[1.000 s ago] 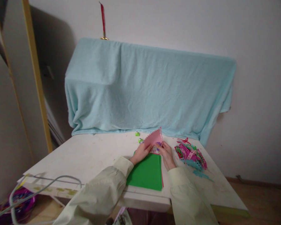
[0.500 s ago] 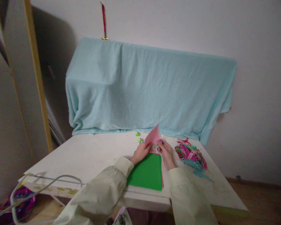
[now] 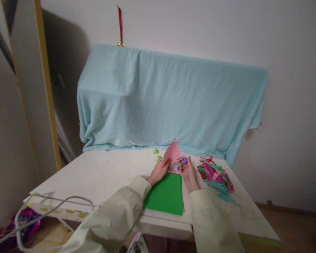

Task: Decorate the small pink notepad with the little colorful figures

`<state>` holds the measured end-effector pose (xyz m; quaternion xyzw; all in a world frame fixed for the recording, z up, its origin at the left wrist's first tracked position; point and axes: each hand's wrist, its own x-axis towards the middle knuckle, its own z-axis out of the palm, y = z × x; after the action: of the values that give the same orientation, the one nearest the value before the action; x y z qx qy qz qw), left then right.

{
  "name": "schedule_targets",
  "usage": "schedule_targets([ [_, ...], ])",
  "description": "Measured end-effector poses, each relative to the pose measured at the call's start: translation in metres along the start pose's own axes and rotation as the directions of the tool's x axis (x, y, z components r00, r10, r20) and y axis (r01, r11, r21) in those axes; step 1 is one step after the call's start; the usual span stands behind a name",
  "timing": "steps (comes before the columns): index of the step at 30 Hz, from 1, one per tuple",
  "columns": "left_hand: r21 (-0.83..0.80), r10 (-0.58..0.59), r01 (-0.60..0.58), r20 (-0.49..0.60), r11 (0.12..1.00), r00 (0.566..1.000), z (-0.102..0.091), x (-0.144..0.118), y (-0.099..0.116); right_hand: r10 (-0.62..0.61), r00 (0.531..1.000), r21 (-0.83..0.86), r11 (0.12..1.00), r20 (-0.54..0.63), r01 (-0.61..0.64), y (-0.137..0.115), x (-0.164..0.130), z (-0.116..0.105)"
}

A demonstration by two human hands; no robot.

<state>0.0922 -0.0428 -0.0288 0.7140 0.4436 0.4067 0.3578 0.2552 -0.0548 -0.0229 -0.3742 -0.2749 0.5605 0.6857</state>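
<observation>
Blue cloth [image 3: 173, 98] hangs at twelve o'clock behind the table [image 3: 107, 170]. Left hand [image 3: 159, 173] pinches pink paper [image 3: 173, 153]; right hand [image 3: 189, 175], at the paper's five o'clock, grips a purple tool [image 3: 184, 160].

Dim, even grey light fills the room, with a broad dark shadow [image 3: 65, 52] on the wall [image 3: 200, 31] at left. Fine detail around the counter [image 3: 107, 170] looks soft; the upper right corner darkens.

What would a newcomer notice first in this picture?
A light-blue cloth, draped along the white table's back, probably stands out first. Beyond a green sheet near the front edge, the left hand holds a pink sheet. A heap of colourful punched strips lies at the right.
</observation>
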Motion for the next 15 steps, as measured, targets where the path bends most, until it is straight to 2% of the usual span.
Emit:
schedule_targets([
  [8,-0.024,-0.045,0.043,-0.076,0.999,0.996,-0.002,0.003,-0.003,-0.073,0.993,-0.193,0.977,0.088,0.089,-0.011,-0.01,0.014],
  [15,-0.003,-0.048,0.048,-0.092,0.999,0.995,0.0,0.002,-0.005,-0.057,0.995,-0.184,0.98,0.082,0.071,-0.012,-0.013,0.013],
])
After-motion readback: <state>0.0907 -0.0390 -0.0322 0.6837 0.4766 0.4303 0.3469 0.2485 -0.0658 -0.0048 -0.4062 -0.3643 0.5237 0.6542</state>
